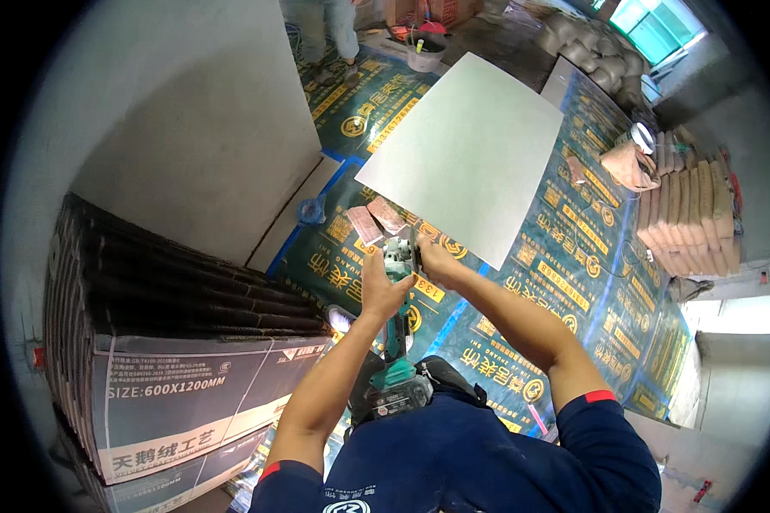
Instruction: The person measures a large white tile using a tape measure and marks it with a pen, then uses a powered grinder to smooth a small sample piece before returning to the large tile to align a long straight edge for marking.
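Flooring all over this room is covered with dark blue printed protective sheeting (573, 256), and a big pale tile (470, 145) lies flat on it, one corner pointing toward the person. Off that near corner sit a couple of small broken tile pieces (376, 221), so it's a bit cramped right there, but the sheeting beyond the tile's right edge is fairly open until you hit the stacked sacks (689, 214). Left of the tile, a wall and a tall stack of boxed tiles (171, 342) close things in. Another person's legs (329, 34) stand past the tile's far left corner, near a bucket (425, 53).

Just this side of the tile's near corner, the person holds a green cordless grinder (398, 342). Left hand (381, 286) is wrapped around the body, right hand (432, 256) closed over the head by the tile's edge. The disc is hidden under the hands, so I can't tell if it touches the tile.
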`<action>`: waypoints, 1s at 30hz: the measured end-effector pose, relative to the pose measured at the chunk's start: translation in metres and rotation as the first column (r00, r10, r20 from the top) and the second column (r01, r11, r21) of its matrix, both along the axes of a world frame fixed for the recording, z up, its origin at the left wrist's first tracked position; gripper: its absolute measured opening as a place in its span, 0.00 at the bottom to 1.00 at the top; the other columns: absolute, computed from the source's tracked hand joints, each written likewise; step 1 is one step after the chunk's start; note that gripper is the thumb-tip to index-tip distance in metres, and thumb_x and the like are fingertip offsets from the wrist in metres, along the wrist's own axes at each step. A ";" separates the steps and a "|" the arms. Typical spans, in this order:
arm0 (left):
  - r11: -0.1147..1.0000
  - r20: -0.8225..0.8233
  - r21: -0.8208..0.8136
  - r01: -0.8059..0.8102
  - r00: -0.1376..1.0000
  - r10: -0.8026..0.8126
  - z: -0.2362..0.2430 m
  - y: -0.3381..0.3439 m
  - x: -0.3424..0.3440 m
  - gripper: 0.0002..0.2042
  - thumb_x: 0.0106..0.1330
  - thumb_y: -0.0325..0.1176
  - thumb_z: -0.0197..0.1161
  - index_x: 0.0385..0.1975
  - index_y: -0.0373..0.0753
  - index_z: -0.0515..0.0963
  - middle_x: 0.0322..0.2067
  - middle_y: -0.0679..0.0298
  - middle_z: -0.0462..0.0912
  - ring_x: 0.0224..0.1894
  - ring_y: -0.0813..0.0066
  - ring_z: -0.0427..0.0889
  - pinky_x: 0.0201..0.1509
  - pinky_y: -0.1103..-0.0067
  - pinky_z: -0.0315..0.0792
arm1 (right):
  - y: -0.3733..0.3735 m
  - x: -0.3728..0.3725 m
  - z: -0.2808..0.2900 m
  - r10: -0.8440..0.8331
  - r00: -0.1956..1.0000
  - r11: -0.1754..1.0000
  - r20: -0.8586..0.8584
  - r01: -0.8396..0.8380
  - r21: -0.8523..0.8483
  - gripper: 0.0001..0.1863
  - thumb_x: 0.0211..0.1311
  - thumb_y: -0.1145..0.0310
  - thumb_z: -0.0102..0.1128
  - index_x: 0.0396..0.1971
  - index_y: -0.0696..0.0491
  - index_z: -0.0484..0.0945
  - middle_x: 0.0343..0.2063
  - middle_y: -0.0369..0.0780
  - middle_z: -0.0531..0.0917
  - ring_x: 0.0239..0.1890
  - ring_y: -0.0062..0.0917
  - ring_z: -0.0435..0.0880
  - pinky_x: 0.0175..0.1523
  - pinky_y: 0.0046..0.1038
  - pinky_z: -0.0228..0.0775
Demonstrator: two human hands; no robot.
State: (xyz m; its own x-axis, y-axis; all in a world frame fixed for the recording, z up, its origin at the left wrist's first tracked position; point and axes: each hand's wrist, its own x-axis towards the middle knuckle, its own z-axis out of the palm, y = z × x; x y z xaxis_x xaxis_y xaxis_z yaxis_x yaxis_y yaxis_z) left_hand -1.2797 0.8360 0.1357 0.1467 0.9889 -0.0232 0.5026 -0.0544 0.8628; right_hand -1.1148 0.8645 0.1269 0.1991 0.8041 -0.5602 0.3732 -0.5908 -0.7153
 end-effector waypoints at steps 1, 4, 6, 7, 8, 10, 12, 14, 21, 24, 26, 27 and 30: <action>1.000 0.001 -0.005 0.009 1.000 -0.009 0.003 0.001 -0.001 0.35 0.46 0.38 0.76 0.53 0.31 0.69 0.45 0.51 0.71 0.52 0.50 0.71 0.57 0.64 0.68 | 0.009 -0.003 0.031 -0.066 0.982 0.982 -0.175 0.034 -0.183 0.33 0.72 0.44 0.32 0.19 0.53 0.74 0.16 0.44 0.74 0.22 0.32 0.78 0.26 0.36 0.65; 1.000 -0.049 -0.012 0.024 0.998 -0.025 0.006 -0.001 0.004 0.38 0.47 0.39 0.76 0.57 0.29 0.66 0.50 0.48 0.70 0.55 0.47 0.70 0.60 0.63 0.67 | 0.033 0.013 0.039 -0.107 0.931 0.844 -0.348 -0.100 -0.527 0.25 0.67 0.47 0.40 0.17 0.49 0.73 0.10 0.37 0.67 0.09 0.24 0.64 0.14 0.33 0.47; 0.999 -0.085 -0.016 0.032 0.996 -0.033 0.008 -0.001 0.009 0.39 0.48 0.39 0.76 0.59 0.29 0.65 0.51 0.47 0.69 0.56 0.46 0.69 0.61 0.62 0.67 | 0.033 0.006 0.053 -0.009 0.989 0.888 -0.150 -0.061 -0.455 0.23 0.66 0.51 0.42 0.17 0.50 0.72 0.09 0.35 0.65 0.07 0.24 0.61 0.13 0.33 0.44; 0.999 -0.094 -0.030 0.023 0.995 -0.025 0.011 -0.001 0.010 0.40 0.48 0.39 0.76 0.60 0.28 0.65 0.52 0.46 0.69 0.56 0.46 0.69 0.61 0.62 0.66 | 0.028 0.008 0.039 0.103 0.993 0.952 -0.056 -0.115 -0.285 0.23 0.67 0.54 0.43 0.18 0.53 0.73 0.12 0.41 0.71 0.13 0.32 0.70 0.17 0.37 0.55; 1.000 -0.085 0.016 0.006 0.996 -0.004 0.008 -0.004 0.009 0.38 0.48 0.39 0.76 0.58 0.30 0.66 0.49 0.47 0.70 0.55 0.47 0.70 0.60 0.62 0.67 | 0.021 0.008 0.025 0.191 0.978 0.976 0.082 -0.181 -0.122 0.22 0.68 0.58 0.44 0.18 0.56 0.74 0.15 0.47 0.77 0.18 0.40 0.78 0.21 0.41 0.67; 0.991 -0.044 0.130 -0.021 0.999 0.027 0.007 -0.003 0.014 0.34 0.46 0.39 0.77 0.53 0.34 0.69 0.44 0.50 0.71 0.51 0.48 0.72 0.56 0.62 0.68 | 0.006 0.019 -0.044 0.188 0.747 0.865 0.638 -0.434 0.253 0.23 0.70 0.61 0.43 0.19 0.59 0.76 0.21 0.55 0.82 0.28 0.49 0.85 0.31 0.46 0.77; 0.995 -0.044 0.097 -0.019 0.999 0.023 0.004 -0.004 0.002 0.35 0.46 0.38 0.77 0.54 0.34 0.69 0.44 0.50 0.71 0.51 0.48 0.72 0.55 0.63 0.68 | 0.006 -0.006 -0.007 0.272 0.764 0.907 0.585 -0.406 0.109 0.25 0.72 0.61 0.40 0.23 0.61 0.80 0.31 0.60 0.84 0.41 0.54 0.85 0.45 0.48 0.78; 0.993 -0.044 0.116 -0.017 0.999 0.022 -0.004 -0.003 -0.002 0.35 0.46 0.38 0.78 0.55 0.34 0.69 0.45 0.50 0.71 0.50 0.49 0.72 0.55 0.63 0.68 | 0.003 -0.013 0.005 0.197 0.823 0.935 0.533 -0.321 0.149 0.26 0.72 0.61 0.38 0.24 0.61 0.81 0.31 0.58 0.84 0.39 0.52 0.85 0.46 0.47 0.78; 0.998 0.135 -0.048 0.036 0.990 -0.029 0.002 -0.003 -0.014 0.33 0.48 0.40 0.78 0.54 0.38 0.72 0.45 0.55 0.72 0.50 0.55 0.74 0.55 0.66 0.70 | -0.003 0.006 0.008 0.225 0.783 0.641 0.580 -0.567 0.517 0.20 0.72 0.58 0.44 0.29 0.59 0.75 0.31 0.52 0.81 0.35 0.50 0.81 0.42 0.46 0.72; 0.999 0.149 -0.055 0.001 0.989 0.008 -0.001 -0.002 -0.011 0.32 0.47 0.41 0.79 0.54 0.39 0.74 0.46 0.56 0.73 0.51 0.57 0.75 0.56 0.67 0.70 | -0.007 0.006 0.012 0.231 0.843 0.709 0.487 -0.488 0.509 0.19 0.74 0.57 0.46 0.32 0.60 0.71 0.34 0.53 0.79 0.38 0.50 0.78 0.44 0.44 0.69; 0.999 0.151 -0.046 -0.026 0.988 0.033 -0.010 0.000 -0.011 0.33 0.47 0.41 0.79 0.54 0.39 0.74 0.46 0.56 0.73 0.51 0.57 0.74 0.56 0.68 0.70 | -0.011 -0.002 0.022 0.185 0.939 0.842 0.290 -0.304 0.446 0.20 0.75 0.56 0.47 0.33 0.60 0.72 0.34 0.54 0.79 0.39 0.51 0.78 0.44 0.44 0.69; 0.999 0.152 -0.023 -0.023 0.988 0.026 -0.006 -0.001 -0.012 0.34 0.47 0.41 0.79 0.55 0.38 0.73 0.46 0.56 0.73 0.52 0.58 0.73 0.56 0.68 0.69 | -0.010 -0.003 0.028 0.203 0.950 0.863 0.238 -0.288 0.416 0.22 0.76 0.54 0.45 0.35 0.61 0.71 0.34 0.56 0.78 0.39 0.53 0.78 0.45 0.44 0.68; 0.998 0.200 -0.053 -0.012 0.980 0.023 -0.008 0.003 -0.009 0.34 0.46 0.40 0.80 0.55 0.38 0.73 0.46 0.55 0.72 0.51 0.58 0.72 0.57 0.68 0.69 | -0.006 -0.001 0.044 0.230 0.931 0.875 0.284 -0.325 0.358 0.20 0.75 0.56 0.46 0.37 0.61 0.71 0.36 0.56 0.77 0.41 0.52 0.78 0.47 0.44 0.69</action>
